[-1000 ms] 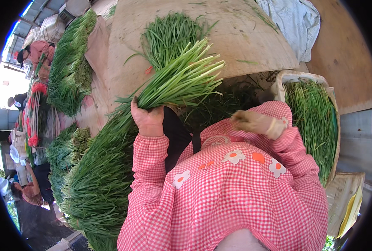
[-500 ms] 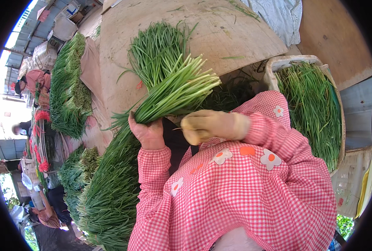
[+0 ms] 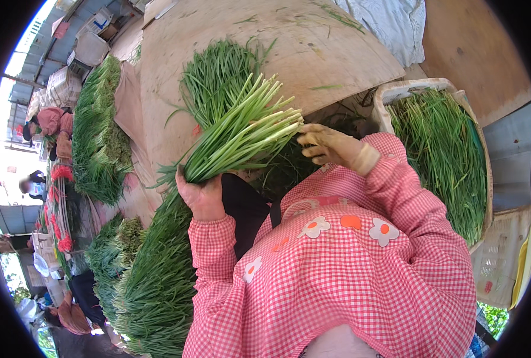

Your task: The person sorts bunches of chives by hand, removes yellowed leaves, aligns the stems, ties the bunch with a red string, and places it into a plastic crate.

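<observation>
Right hand now higher, near stems

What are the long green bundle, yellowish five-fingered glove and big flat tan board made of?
The long green bundle looks like fresh plant, smooth: narrow leaves, pale stalk ends. The yellowish five-fingered glove may be matte rubber, darkened in patches, cuff bunched; cloth is possible. The big flat tan board seems unpainted wood, dull, with dark marks.

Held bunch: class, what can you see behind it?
Behind the held bunch, more greens lie on the board. Their near end is covered by the bunch and cannot be seen.
</observation>
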Tool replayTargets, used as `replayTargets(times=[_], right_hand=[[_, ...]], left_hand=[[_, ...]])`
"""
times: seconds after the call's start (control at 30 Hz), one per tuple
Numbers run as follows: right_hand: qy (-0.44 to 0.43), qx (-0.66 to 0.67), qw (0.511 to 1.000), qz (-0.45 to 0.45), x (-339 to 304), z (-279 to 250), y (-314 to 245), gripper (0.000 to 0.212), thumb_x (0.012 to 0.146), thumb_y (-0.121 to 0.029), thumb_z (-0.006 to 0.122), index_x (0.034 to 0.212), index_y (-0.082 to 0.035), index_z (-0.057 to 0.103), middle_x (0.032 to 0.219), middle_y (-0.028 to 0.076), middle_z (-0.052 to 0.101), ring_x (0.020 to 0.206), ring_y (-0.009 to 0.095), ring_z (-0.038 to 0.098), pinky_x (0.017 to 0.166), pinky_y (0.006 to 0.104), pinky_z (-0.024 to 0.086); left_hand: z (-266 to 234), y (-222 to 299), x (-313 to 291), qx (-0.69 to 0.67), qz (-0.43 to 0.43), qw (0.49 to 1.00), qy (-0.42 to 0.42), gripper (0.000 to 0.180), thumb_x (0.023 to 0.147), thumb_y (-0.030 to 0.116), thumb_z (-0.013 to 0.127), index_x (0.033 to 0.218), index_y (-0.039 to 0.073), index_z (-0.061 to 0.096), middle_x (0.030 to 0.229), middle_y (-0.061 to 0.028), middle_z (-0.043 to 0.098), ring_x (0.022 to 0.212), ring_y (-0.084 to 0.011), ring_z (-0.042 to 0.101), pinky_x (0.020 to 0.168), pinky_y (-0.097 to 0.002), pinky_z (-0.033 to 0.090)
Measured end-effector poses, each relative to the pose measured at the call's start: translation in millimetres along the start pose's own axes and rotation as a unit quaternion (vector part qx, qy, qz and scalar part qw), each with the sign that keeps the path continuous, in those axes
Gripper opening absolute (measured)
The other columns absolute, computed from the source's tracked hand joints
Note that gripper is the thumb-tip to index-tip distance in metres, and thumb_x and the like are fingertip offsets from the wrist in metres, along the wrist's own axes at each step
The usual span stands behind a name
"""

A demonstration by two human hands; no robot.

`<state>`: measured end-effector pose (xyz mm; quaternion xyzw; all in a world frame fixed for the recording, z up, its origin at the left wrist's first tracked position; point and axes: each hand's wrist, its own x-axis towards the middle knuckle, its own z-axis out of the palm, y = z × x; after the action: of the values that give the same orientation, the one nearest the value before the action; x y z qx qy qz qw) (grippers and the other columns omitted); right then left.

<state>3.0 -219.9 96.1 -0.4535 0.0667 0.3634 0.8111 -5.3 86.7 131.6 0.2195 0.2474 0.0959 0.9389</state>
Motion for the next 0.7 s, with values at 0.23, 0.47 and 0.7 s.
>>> replayTargets(times=[0.23, 0.47, 0.7], right_hand=[[0.064, 0.039, 0.996, -0.043, 27.2, 27.4, 7.9, 0.015, 0.090, -0.025, 0.055, 0.094, -0.011, 0.056, 0.079, -0.005, 0.058, 0.070, 0.007, 0.056, 0.066, 0.0233, 0.046], [0.140, -0.236, 0.949, -0.154, 35.1, -14.8, 24.6, 0.018, 0.085, -0.024, 0.060, 0.080, -0.007, 0.060, 0.072, 0.000, 0.060, 0.065, 0.010, 0.054, 0.061, 0.0239, 0.045], [0.197, -0.462, 0.761, -0.411, 20.5, -19.4, 11.6, 0.020, 0.083, -0.020, 0.059, 0.088, 0.000, 0.060, 0.078, 0.009, 0.060, 0.072, 0.019, 0.056, 0.066, 0.0298, 0.044]], left_hand=[[-1.6, 0.4, -0.1, -0.011, -0.007, 1.000, -0.004, 0.049, 0.089, 0.034, 0.039, 0.123, 0.000, 0.046, 0.126, -0.0192, 0.049, 0.117, -0.0386, 0.044, 0.099, -0.0570, 0.031], [-8.1, -3.3, 7.4, 0.006, -0.001, 1.000, 0.006, 0.048, 0.087, 0.035, 0.039, 0.121, 0.001, 0.048, 0.125, -0.0188, 0.050, 0.117, -0.0378, 0.044, 0.099, -0.0587, 0.028], [-11.0, 0.7, 7.3, -0.006, 0.013, 1.000, 0.007, 0.043, 0.089, 0.033, 0.039, 0.115, 0.001, 0.051, 0.117, -0.0177, 0.055, 0.109, -0.0356, 0.050, 0.096, -0.0535, 0.036]])
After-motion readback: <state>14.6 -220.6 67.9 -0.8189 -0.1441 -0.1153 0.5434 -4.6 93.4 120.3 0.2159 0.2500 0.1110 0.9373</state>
